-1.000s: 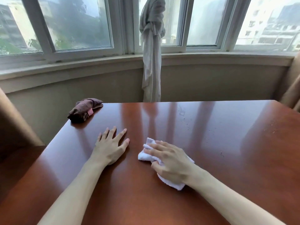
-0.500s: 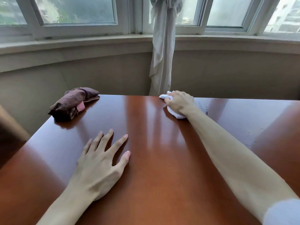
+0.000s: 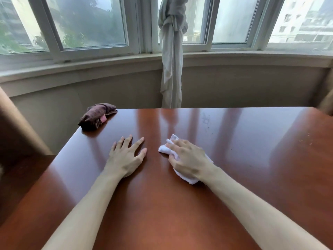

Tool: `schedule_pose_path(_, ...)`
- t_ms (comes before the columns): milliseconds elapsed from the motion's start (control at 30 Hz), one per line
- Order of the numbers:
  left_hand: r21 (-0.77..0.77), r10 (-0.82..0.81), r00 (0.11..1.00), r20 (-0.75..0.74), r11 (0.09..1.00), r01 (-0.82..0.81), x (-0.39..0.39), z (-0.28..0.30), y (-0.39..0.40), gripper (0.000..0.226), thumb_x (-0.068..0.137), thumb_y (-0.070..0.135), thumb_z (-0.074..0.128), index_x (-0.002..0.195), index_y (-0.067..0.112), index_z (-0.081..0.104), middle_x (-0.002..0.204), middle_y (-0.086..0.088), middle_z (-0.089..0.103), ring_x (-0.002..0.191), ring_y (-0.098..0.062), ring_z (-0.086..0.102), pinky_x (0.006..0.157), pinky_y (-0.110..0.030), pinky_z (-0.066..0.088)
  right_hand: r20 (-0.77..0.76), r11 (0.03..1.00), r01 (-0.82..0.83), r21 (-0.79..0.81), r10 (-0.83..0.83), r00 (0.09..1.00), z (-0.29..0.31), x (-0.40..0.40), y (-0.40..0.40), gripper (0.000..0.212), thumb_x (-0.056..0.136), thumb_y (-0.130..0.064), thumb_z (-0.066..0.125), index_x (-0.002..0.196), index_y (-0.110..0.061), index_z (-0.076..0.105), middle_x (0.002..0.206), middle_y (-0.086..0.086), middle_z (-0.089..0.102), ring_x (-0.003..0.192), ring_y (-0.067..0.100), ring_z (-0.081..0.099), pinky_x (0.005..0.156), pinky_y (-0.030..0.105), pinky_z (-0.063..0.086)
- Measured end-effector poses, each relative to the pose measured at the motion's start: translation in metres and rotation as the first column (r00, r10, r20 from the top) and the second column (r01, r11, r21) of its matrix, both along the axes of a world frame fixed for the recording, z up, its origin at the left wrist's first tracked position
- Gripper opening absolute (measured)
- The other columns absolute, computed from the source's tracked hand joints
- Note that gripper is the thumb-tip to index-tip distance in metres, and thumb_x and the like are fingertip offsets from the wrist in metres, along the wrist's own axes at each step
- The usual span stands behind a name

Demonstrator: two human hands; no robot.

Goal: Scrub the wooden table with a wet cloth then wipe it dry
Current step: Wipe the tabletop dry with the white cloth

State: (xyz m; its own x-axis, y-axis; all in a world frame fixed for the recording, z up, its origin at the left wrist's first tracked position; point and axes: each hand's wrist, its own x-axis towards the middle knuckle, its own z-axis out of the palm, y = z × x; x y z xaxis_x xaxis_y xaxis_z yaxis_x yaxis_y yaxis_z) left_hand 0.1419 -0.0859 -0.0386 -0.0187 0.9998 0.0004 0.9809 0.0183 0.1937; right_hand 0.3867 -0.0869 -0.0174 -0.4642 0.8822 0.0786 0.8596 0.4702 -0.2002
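1. White cloth (image 3: 183, 160) lies mid-frame on the wooden table (image 3: 252, 150), slanting from upper left to lower right.
2. Right hand (image 3: 189, 159) grips it, fingers curled.
3. Left hand (image 3: 126, 157) rests flat beside it, fingers spread.
4. Brown cloth (image 3: 97, 119) sits at the upper-left table corner.

One wooden table (image 3: 234, 177), reddish and glossy, filling the view from 3 o'clock round to 9 o'clock; two cloths on it: one white cloth (image 3: 166, 149) near the centre, under a hand, and one brown cloth (image 3: 95, 119) bunched at 10 o'clock by the far left corner, the two well apart; two bare hands: one left hand (image 3: 126, 157) lying flat with fingers spread, one right hand (image 3: 189, 159) on the white cloth just beside it toward 3 o'clock; one knotted pale curtain (image 3: 172, 51) hanging at 12 o'clock; at least four window panes (image 3: 86, 22) across the top, from 10 to 2 o'clock.
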Motion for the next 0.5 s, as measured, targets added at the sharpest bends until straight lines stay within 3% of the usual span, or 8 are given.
schedule_pose_path(100, -0.002, -0.009, 1.000, -0.003, 1.000, 0.009, -0.001, -0.001, -0.001, 0.060, 0.099, 0.064, 0.024, 0.156, 0.048, 0.018, 0.167, -0.002, 0.016, 0.154, -0.026, 0.007, 0.125, -0.047, 0.004, -0.042, 0.998, -0.030, 0.056, 0.033, 0.999, -0.007, 0.005, -0.056, 0.056, 0.095, -0.046, 0.031, 0.150, -0.038, 0.043, 0.159, -0.022, 0.036, 0.149, 0.007, 0.028, 0.117, 0.034, 0.033)
schedule_pose_path(200, 0.013, -0.011, 1.000, -0.007, 1.000, 0.011, -0.001, -0.002, 0.001, 0.060, 0.099, 0.063, 0.024, 0.157, 0.048, 0.017, 0.168, -0.002, 0.015, 0.154, -0.027, 0.007, 0.125, -0.047, 0.005, -0.072, 0.998, -0.068, -0.007, 0.067, 0.995, -0.005, 0.010, -0.053, 0.065, 0.089, -0.050, 0.025, 0.151, -0.040, 0.043, 0.159, -0.026, 0.034, 0.150, 0.002, 0.024, 0.119, 0.032, 0.031)
schedule_pose_path(333, 0.032, -0.014, 1.000, 0.006, 0.999, 0.014, -0.002, -0.005, 0.002, 0.061, 0.099, 0.065, 0.022, 0.157, 0.048, 0.016, 0.168, 0.000, 0.012, 0.155, -0.024, 0.005, 0.125, -0.045, 0.004, -0.060, 1.000, 0.000, -0.019, -0.001, 0.998, -0.001, 0.013, 0.036, 0.050, 0.100, -0.036, 0.036, 0.150, -0.042, 0.045, 0.161, -0.020, 0.033, 0.151, 0.004, 0.023, 0.118, 0.037, 0.029)
schedule_pose_path(500, 0.057, -0.003, 1.000, 0.014, 0.998, 0.002, -0.005, -0.011, 0.005, 0.063, 0.094, 0.072, 0.015, 0.154, 0.057, 0.003, 0.169, 0.009, 0.005, 0.155, -0.017, -0.001, 0.126, -0.040, 0.000, -0.010, 0.990, 0.141, -0.016, -0.142, 0.990, -0.011, 0.008, 0.193, 0.051, 0.094, -0.040, 0.019, 0.134, -0.063, 0.040, 0.152, -0.012, 0.044, 0.144, 0.020, 0.039, 0.109, 0.056, 0.039)
